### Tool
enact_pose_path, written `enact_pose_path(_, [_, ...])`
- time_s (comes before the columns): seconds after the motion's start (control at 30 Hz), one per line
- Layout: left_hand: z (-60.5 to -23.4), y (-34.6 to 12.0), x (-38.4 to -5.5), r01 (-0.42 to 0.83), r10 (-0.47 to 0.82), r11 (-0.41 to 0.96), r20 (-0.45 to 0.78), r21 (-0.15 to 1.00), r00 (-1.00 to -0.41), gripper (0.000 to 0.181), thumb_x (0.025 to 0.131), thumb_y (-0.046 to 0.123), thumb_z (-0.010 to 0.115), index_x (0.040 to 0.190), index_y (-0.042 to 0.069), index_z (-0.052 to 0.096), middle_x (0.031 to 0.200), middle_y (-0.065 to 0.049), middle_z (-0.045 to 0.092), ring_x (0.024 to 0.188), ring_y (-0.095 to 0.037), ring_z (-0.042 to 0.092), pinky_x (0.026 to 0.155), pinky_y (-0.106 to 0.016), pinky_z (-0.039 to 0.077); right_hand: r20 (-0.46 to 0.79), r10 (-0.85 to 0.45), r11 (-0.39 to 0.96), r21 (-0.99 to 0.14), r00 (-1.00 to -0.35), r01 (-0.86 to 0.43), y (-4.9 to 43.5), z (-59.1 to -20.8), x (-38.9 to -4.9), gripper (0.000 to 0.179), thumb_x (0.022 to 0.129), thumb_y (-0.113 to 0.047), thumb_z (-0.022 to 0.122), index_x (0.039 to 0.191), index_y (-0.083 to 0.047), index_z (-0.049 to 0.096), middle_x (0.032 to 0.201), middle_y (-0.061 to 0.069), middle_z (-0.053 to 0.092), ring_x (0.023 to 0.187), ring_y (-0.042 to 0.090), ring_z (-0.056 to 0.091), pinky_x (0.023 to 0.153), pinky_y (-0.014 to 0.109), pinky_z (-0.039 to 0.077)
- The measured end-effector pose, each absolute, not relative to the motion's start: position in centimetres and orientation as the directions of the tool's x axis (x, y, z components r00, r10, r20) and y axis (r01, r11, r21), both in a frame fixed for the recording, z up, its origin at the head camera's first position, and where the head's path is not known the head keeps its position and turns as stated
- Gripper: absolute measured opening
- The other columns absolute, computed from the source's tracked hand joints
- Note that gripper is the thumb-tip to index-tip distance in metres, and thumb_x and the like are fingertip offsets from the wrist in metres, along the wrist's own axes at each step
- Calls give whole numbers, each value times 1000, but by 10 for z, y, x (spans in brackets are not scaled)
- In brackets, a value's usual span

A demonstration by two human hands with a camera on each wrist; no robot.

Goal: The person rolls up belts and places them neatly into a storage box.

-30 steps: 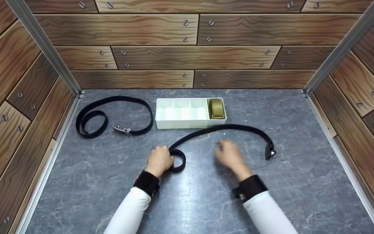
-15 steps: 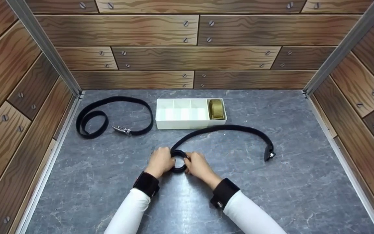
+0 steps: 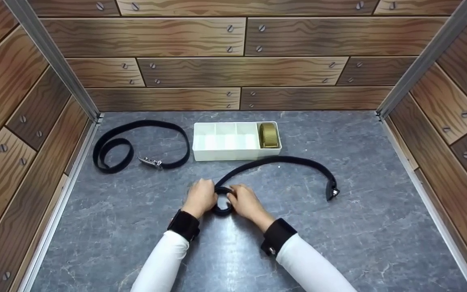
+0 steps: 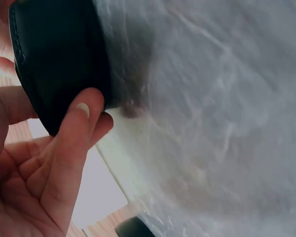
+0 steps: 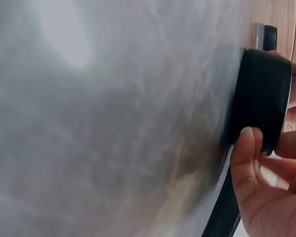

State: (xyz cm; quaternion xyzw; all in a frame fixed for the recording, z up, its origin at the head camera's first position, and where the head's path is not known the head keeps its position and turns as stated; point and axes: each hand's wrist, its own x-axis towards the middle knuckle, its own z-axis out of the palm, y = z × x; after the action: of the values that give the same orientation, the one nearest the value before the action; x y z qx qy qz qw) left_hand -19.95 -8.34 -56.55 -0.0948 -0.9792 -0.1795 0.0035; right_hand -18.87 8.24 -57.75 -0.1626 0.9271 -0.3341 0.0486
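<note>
A black belt (image 3: 274, 159) stands on edge on the grey tabletop, with one end wound into a small round coil (image 3: 221, 211). From there its loose length arcs to the right, ending in a buckle (image 3: 332, 191). My left hand (image 3: 201, 198) holds the coil's left side; the left wrist view has its fingers pinching the wide black strap (image 4: 64, 54). On the opposite side, my right hand (image 3: 247, 202) grips the coil between thumb and fingers, and the right wrist view shows the strap (image 5: 264, 94) in that pinch. Fingers hide parts of the coil.
A white divided tray (image 3: 237, 155) lies beyond the hands, with a rolled olive-gold belt (image 3: 269, 136) in its rightmost compartment. Left of it is a second black belt (image 3: 150, 123), loosely curled, with a silver buckle (image 3: 150, 162). Wood-patterned walls (image 3: 189, 73) enclose the tabletop.
My right hand has come in from the right and taken hold of the coil. The belt's buckle end has shifted slightly left. My left hand has stayed at the coil.
</note>
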Motion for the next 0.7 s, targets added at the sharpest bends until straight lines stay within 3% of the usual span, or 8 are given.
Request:
enact_pose_path(0.13, [-565, -82, -199, 160, 164, 911, 23, 379, -986, 9, 75, 9, 70, 74, 2, 65, 76, -16, 67, 70, -35, 66, 62, -46, 53, -71, -265, 698, -703, -962, -140, 82, -578, -184, 22, 95, -12, 61, 109, 3, 68, 77, 13, 64, 59, 22, 66, 54, 36, 55])
enact_pose_path(0.2, [-565, -83, -199, 178, 183, 902, 23, 394, -983, 11, 77, 10, 72, 73, 3, 65, 75, -14, 66, 70, -34, 65, 62, -45, 53, -73, -268, 716, -682, -961, -148, 83, -579, -183, 21, 95, -10, 59, 107, 4, 69, 74, 10, 60, 53, 19, 61, 49, 33, 52])
enact_pose_path(0.37, [-565, -87, -202, 259, 257, 877, 60, 405, -964, 21, 81, 16, 77, 69, 6, 63, 71, -11, 66, 69, -32, 66, 63, -45, 53, 7, -354, 770, -566, -935, -296, 85, -579, -188, 21, 94, -8, 58, 108, 2, 70, 84, 6, 51, 74, 20, 52, 70, 37, 51])
enact_pose_path(0.5, [-565, -88, -203, 312, 295, 876, 104, 367, -950, 21, 80, 15, 78, 68, 4, 64, 70, -12, 66, 68, -34, 66, 63, -46, 53, 25, -402, 738, -583, -915, -340, 87, -578, -192, 20, 96, -9, 58, 109, -1, 71, 86, 7, 53, 79, 25, 55, 76, 43, 50])
enact_pose_path(0.57, [-566, -87, -203, 312, 290, 884, 115, 349, -950, 19, 79, 13, 77, 70, 2, 65, 71, -14, 66, 68, -36, 66, 63, -47, 53, 16, -374, 733, -607, -927, -307, 88, -578, -192, 21, 96, -12, 60, 109, -1, 71, 87, 6, 56, 81, 22, 56, 76, 41, 50])
enact_pose_path(0.7, [-565, -85, -203, 269, 248, 897, 103, 352, -963, 16, 79, 12, 75, 72, 1, 65, 72, -15, 66, 69, -37, 66, 63, -48, 53, -95, -282, 704, -696, -955, -139, 88, -573, -188, 19, 96, -14, 61, 104, 1, 70, 73, 6, 64, 64, 20, 64, 60, 36, 54])
